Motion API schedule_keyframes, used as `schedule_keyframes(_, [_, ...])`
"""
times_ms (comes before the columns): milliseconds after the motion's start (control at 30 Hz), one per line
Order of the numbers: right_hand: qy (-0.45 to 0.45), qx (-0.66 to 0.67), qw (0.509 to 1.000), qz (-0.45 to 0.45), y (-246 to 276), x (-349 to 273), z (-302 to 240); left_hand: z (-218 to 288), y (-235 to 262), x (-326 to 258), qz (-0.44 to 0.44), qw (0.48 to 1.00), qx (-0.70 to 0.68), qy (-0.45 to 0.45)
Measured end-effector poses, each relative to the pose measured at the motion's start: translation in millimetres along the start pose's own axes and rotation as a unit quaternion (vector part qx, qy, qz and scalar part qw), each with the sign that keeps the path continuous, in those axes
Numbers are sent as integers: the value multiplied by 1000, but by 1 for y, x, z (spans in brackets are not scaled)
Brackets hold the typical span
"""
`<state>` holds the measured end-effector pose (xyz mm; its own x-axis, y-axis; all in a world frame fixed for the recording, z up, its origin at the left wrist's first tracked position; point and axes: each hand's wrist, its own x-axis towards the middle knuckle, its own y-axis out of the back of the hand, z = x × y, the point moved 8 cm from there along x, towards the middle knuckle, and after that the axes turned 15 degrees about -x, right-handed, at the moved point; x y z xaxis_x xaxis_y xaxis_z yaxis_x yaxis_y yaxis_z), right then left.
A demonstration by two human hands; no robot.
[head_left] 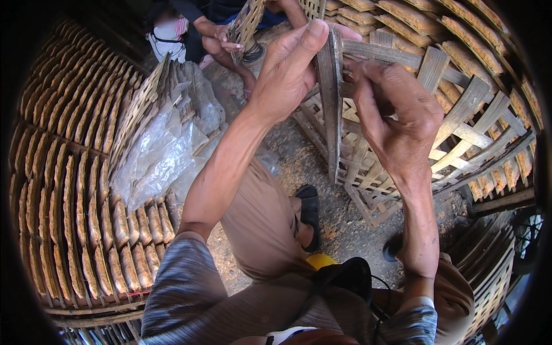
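Observation:
A lattice rack of flat bamboo slats stands tilted in front of me, its narrow edge toward me. My left hand is closed on the rack's upper edge, the thumb lying along the top of the edge slat and the other fingers partly hidden. On the rack's right side, my right hand is curled, its thumb and fingertips pinched together close to the upper slats. Whatever lies between those fingertips is too small or hidden to make out.
Rows of orange-brown slabs fill racks at left; more slabs lie at upper right. Clear plastic sheets cover stacked lattice racks. Ahead, a co-worker's hands hold another woven rack. Crumbs litter the floor.

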<state>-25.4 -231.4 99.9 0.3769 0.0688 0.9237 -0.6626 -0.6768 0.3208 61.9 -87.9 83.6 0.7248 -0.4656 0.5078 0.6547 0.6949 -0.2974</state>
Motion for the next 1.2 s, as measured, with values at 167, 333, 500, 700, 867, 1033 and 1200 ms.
schedule_keyframes(167, [-43, 24, 998, -35, 1, 1, 7, 0, 1, -1, -3, 1000, -11, 10])
schedule_keyframes(333, [32, -56, 997, -52, -1, -2, -5, 2, -1, -1, 16, 1000, -16, 12])
schedule_keyframes(500, [-10, -21, 997, -79, 2, -2, 0, 2, -1, -2, 8, 1000, -12, 17])
schedule_keyframes(700, [17, -14, 992, -126, -3, -10, 3, -1, 2, 1, 2, 1000, -18, 2])
schedule_keyframes(867, [-8, -10, 995, -98, -2, -9, 4, -1, 1, 0, -11, 1000, -1, 6])
schedule_keyframes(1033, [-1, -30, 993, -113, -2, -7, 2, 3, -1, -1, 3, 1000, 9, 10])
schedule_keyframes(1200, [21, -80, 994, -76, -8, -20, 0, -1, 2, 1, 3, 1000, -2, -6])
